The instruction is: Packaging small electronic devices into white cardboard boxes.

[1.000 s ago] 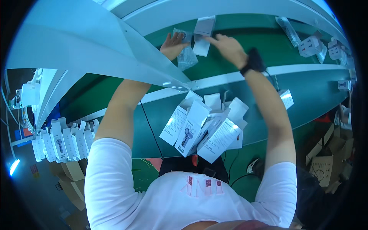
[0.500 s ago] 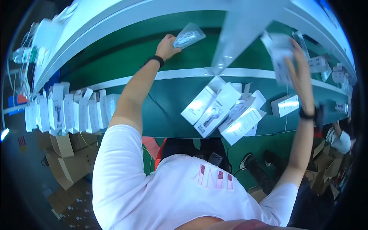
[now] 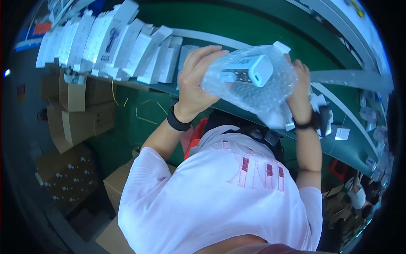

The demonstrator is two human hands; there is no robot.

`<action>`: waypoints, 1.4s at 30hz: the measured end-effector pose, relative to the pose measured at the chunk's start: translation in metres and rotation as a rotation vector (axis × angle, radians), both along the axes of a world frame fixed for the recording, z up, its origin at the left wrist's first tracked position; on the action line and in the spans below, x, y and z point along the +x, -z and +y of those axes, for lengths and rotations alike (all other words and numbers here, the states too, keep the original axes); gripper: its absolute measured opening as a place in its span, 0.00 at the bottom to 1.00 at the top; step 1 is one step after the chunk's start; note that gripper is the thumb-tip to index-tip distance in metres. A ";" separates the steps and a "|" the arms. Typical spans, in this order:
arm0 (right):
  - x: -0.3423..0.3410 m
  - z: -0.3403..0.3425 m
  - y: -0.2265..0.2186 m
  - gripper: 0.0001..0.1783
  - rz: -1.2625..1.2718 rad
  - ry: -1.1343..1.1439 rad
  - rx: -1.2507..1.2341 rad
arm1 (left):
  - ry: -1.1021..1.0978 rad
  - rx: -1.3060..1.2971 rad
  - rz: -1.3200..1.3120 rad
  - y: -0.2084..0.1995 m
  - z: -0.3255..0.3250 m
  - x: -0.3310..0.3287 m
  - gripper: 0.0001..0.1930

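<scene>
Lying crosswise between both hands, bubble-wrapped device (image 3: 249, 76)

Left of the fingers (image 3: 198, 59), a tight row of white upright cartons (image 3: 110, 42) blocks the green tabletop (image 3: 253, 25); beyond them it lies open. Brown cardboard boxes (image 3: 76, 122) crowd the floor below.

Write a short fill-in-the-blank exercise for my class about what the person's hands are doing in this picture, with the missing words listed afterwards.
1. Both hands hold a clear ____ bag with a small white device inside.
2. The left hand grips the bag's left side, and a ____ band sits on that wrist.
3. White boxes stand in a row on the ____ table.
4. On the floor at the left stand brown ____ boxes.

Missing words: bubble-wrap; black; green; cardboard
</scene>
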State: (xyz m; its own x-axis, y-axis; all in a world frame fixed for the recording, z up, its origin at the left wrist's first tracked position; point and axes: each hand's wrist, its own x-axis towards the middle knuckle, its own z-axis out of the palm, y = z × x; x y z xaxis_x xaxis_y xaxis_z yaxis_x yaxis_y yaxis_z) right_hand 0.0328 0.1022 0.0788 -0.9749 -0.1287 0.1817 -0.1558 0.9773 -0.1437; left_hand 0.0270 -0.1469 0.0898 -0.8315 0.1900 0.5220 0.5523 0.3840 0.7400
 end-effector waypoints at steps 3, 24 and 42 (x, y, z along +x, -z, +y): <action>-0.021 -0.025 0.091 0.15 -0.056 0.015 0.050 | -0.050 -0.041 -0.080 0.000 -0.034 0.002 0.25; 0.017 -0.125 -0.104 0.18 0.311 -0.447 -0.564 | 0.921 1.260 -1.278 0.065 -0.039 0.023 0.41; 0.012 -0.126 -0.112 0.23 0.327 -0.516 -0.583 | 0.849 1.472 -1.275 0.036 -0.039 0.017 0.37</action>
